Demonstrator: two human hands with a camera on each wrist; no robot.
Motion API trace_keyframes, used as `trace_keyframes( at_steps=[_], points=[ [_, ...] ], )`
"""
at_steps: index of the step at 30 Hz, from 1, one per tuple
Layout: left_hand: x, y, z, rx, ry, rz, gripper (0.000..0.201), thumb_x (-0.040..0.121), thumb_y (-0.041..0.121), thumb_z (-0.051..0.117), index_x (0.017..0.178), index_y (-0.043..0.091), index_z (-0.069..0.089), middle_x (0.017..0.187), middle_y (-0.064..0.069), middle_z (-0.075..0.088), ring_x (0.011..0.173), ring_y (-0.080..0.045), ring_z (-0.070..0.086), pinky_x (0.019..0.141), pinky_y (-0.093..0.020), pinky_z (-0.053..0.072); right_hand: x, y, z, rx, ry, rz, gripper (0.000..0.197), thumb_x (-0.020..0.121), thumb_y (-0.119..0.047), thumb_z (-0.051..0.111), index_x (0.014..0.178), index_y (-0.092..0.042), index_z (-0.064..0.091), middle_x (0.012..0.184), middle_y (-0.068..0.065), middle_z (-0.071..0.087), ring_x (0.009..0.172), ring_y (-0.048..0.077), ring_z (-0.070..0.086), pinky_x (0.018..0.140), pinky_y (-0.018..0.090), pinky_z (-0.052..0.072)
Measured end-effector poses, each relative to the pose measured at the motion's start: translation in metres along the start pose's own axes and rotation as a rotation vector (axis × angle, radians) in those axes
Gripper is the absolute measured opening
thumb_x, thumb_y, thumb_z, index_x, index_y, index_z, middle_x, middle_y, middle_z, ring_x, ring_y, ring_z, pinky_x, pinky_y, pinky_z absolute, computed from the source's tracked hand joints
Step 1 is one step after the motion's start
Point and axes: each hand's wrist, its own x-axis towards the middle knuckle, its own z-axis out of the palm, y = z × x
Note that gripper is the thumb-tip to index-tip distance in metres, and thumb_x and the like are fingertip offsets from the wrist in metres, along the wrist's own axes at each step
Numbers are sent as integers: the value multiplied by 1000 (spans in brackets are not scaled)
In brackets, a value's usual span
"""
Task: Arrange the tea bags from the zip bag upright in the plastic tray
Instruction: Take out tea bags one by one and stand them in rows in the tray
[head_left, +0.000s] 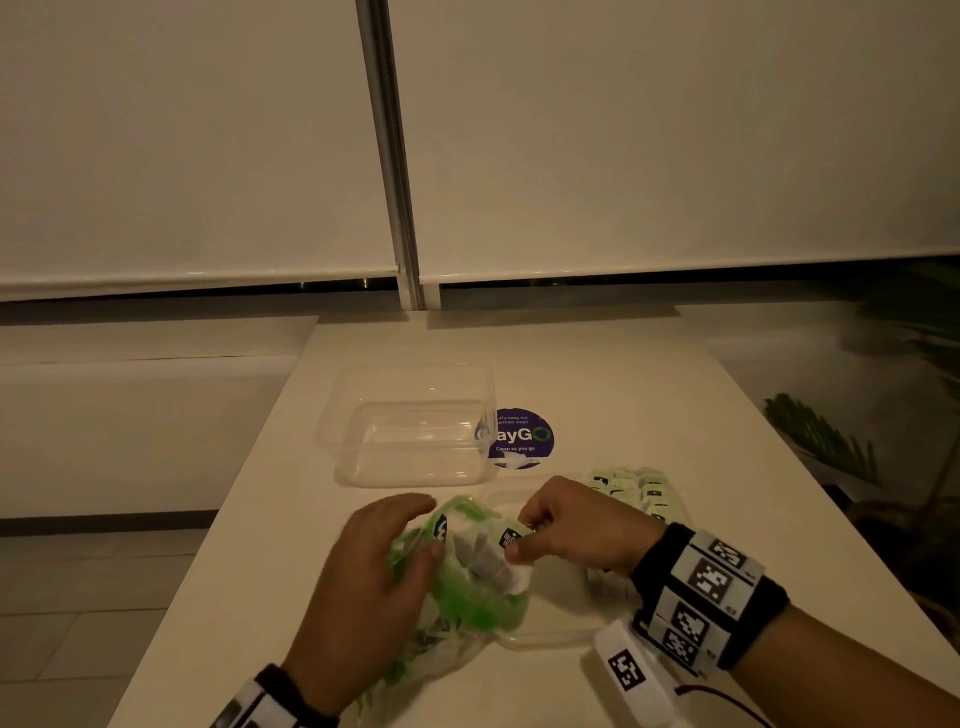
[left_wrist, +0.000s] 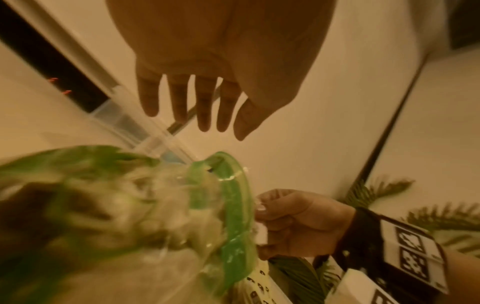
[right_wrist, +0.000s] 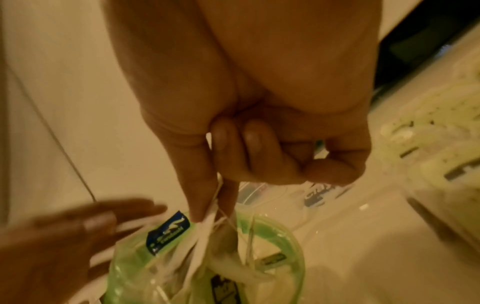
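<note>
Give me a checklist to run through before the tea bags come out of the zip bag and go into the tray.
1. Right hand has hold of tea bags: ok, thumb and finger pinch them at the bag's mouth.
2. Zip bag open: ok, its green rim gapes.
3. Left hand steadies the zip bag: cannot tell, fingers are straight over it, contact unclear.
4. Strings free of tangles: cannot tell, several cross in the right wrist view.
5. Tray has room: ok, tea bags stand only at its far end.
6. Clear container out of the way: ok, it stands farther back on the table.
</note>
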Motion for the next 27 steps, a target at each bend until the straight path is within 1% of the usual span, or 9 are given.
trace_keyframes(
  at_steps=[2,4,6,8,10,13,16,21,27],
  points=[
    [7,12,5,63,-119,71,39,86,43,59,124,38,55,124,31,44,124,15,35,101,-1,23,-3,-6,-3,-61,-15,-45,45,82,-26,76,49,-15,47,48,-7,28,45,8,23,51,27,20],
    [14,18,10,118,-242,75,48,89,41,59,135,39,45,131,33,34,134,13,21,108,-9,19,-9,-16,-8,-117,-41,-107,31,83,-27,75,58,-17,61,50,-6,36,46,7,29,51,26,26],
    [21,22,12,118,-346,43,53,90,37,60,139,39,40,140,28,34,140,9,16,114,-18,20,-14,-27,-13,-203,-48,-185,25,84,-28,74,60,-27,65,48,-6,40,45,8,35,51,23,28],
    [28,25,12,90,-439,52,46,90,33,60,134,40,48,138,25,46,138,5,27,116,-26,24,-17,-36,-18,-317,-39,-233,12,86,-31,72,74,-26,73,49,-4,42,46,8,40,49,20,28],
    [33,28,10,54,-477,61,33,89,29,62,120,39,59,114,27,62,115,7,50,108,-29,35,-17,-41,-19,-436,-31,-274,15,87,-34,70,88,-20,76,50,-6,44,48,5,45,50,20,30],
    [36,32,8,-34,-430,5,16,85,23,66,97,33,70,90,18,71,88,1,64,85,-33,51,-15,-42,-19,-495,20,-314,18,87,-38,69,91,-21,75,49,-9,48,49,4,47,52,21,31],
    [36,33,5,-177,-317,-70,8,84,22,71,88,28,73,84,10,74,81,-7,69,77,-35,56,-16,-36,-19,-313,109,-318,24,80,-43,75,96,-24,72,47,-11,49,47,5,46,51,20,30],
    [41,37,-6,-470,-183,-201,11,79,9,74,88,15,76,87,-4,76,82,-20,73,72,-28,57,-21,-15,-15,117,323,-275,28,76,-32,82,98,-24,66,55,-11,47,51,4,42,59,24,38],
    [42,34,-9,-520,-181,-227,20,73,25,71,91,19,76,91,-7,76,88,-25,72,85,-44,57,-22,-19,-1,282,449,-347,24,81,-27,78,102,-29,69,77,-7,63,67,7,54,69,25,48]
  ],
)
